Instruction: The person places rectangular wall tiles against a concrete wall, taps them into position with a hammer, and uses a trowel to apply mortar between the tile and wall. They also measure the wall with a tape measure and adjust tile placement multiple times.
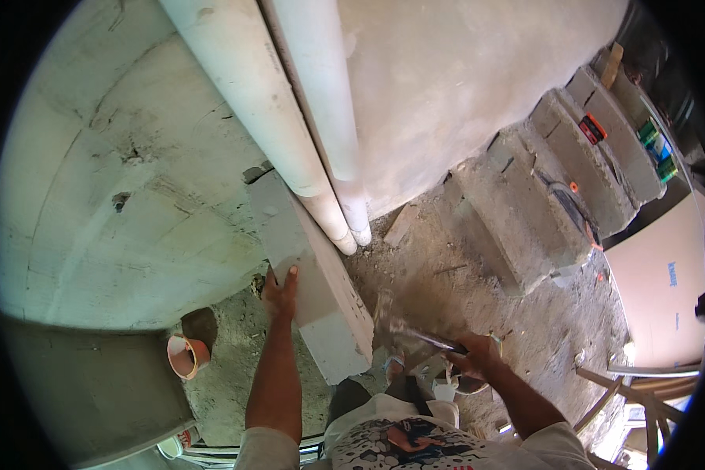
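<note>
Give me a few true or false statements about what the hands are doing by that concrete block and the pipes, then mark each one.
1. The left hand rests on the grey block. True.
2. The right hand is empty. False: it grips a blurred hammer-like tool.
3. Two white pipes run down the wall to the block. True.
4. The orange pipe end lies right of the right hand. False: it sits left of the left hand, by the wall.
5. Concrete steps rise at the right. True.
</note>
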Tool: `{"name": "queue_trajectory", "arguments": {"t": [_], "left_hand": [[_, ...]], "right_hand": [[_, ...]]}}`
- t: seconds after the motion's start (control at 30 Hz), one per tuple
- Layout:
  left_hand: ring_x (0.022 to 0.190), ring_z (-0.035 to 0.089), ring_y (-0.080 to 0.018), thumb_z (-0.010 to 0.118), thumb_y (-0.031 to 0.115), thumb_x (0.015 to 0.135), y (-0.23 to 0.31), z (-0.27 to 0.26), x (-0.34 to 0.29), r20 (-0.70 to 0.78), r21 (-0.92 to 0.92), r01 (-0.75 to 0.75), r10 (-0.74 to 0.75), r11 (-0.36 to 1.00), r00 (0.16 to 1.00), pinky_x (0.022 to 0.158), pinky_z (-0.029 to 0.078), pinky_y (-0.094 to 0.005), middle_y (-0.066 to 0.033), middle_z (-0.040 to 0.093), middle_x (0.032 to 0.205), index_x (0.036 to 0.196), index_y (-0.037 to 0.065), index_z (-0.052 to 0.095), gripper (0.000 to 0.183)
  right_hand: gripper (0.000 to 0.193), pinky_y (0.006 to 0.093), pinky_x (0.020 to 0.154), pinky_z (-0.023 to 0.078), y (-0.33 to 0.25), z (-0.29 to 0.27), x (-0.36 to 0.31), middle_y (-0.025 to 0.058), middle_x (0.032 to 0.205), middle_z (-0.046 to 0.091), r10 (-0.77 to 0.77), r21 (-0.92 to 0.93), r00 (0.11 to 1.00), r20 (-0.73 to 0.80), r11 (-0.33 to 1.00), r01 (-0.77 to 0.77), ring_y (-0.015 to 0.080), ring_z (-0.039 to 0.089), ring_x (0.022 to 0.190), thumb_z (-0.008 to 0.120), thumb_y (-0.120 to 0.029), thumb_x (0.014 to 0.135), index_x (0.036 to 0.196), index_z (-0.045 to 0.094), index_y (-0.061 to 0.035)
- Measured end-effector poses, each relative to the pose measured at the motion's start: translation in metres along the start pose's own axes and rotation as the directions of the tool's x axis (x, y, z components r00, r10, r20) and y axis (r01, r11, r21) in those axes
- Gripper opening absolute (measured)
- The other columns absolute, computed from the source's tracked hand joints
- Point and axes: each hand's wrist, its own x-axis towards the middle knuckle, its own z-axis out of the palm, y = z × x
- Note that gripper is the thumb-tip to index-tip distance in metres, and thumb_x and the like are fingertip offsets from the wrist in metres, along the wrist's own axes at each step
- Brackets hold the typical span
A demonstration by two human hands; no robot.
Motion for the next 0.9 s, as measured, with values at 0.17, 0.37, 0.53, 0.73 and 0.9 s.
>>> {"name": "queue_trajectory", "arguments": {"t": [0.17, 0.37, 0.53, 0.73, 0.9], "left_hand": [[0.108, 0.058, -0.0318, 0.069, 0.043, 0.085, 0.002, 0.001, 0.000, 0.014, -0.064, -0.051, 0.052, 0.997, 0.999, 0.092, 0.046, -0.0403, -0.0200, 0.059, 0.122, 0.136, -0.003, 0.046, 0.072], [0.112, 0.057, -0.0333, 0.068, 0.045, 0.085, 0.001, -0.003, -0.001, 0.041, 0.008, 0.010, -0.011, 1.000, 0.999, 0.096, 0.044, -0.0413, -0.0221, 0.057, 0.126, 0.138, -0.003, 0.043, 0.076], [0.116, 0.055, -0.0347, 0.066, 0.051, 0.084, -0.005, -0.001, 0.004, 0.035, 0.015, 0.001, -0.001, 1.000, 0.999, 0.098, 0.043, -0.0427, -0.0227, 0.054, 0.130, 0.139, -0.003, 0.043, 0.081], [0.121, 0.052, -0.0375, 0.062, 0.056, 0.085, -0.005, -0.006, 0.003, 0.128, 0.034, 0.026, -0.030, 0.999, 0.991, 0.099, 0.043, -0.0428, -0.0261, 0.051, 0.132, 0.140, -0.006, 0.039, 0.086], [0.117, 0.054, -0.0399, 0.059, 0.059, 0.086, -0.004, 0.006, -0.031, -0.042, 0.120, 0.096, -0.091, 0.988, 0.995, 0.095, 0.044, -0.0458, -0.0278, 0.052, 0.130, 0.138, -0.006, 0.040, 0.086]], "right_hand": [[0.028, 0.0467, 0.071, 0.052, 0.026, -0.008, 0.009, 0.0120, 0.084, 0.067, -0.094, -0.265, 0.989, 0.118, 0.956, 0.123, 0.0327, 0.067, 0.082, 0.069, -0.036, 0.076, 0.089, 0.060, -0.0116], [0.034, 0.0475, 0.072, 0.053, 0.052, 0.048, -0.003, 0.0200, 0.081, 0.067, -0.030, -0.281, 0.973, 0.231, 0.955, 0.096, 0.0370, 0.067, 0.080, 0.067, -0.040, 0.076, 0.094, 0.066, -0.0113], [0.039, 0.0431, 0.068, 0.053, 0.041, 0.068, -0.019, 0.0184, 0.079, 0.066, -0.069, 0.113, 0.992, 0.103, 0.992, 0.057, 0.0317, 0.066, 0.071, 0.069, -0.036, 0.076, 0.100, 0.065, -0.0057], [0.037, 0.0314, 0.049, 0.047, -0.015, 0.064, -0.012, 0.0103, 0.067, 0.059, 0.110, 0.860, 0.959, 0.262, 0.424, -0.284, 0.0157, 0.060, 0.054, 0.070, -0.024, 0.078, 0.102, 0.062, 0.0030], [0.028, 0.0311, 0.044, 0.047, -0.003, 0.096, -0.032, 0.0094, 0.066, 0.058, 0.290, 0.671, 0.957, 0.025, 0.705, -0.231, 0.0160, 0.057, 0.049, 0.065, -0.022, 0.080, 0.094, 0.059, 0.0022]]}}
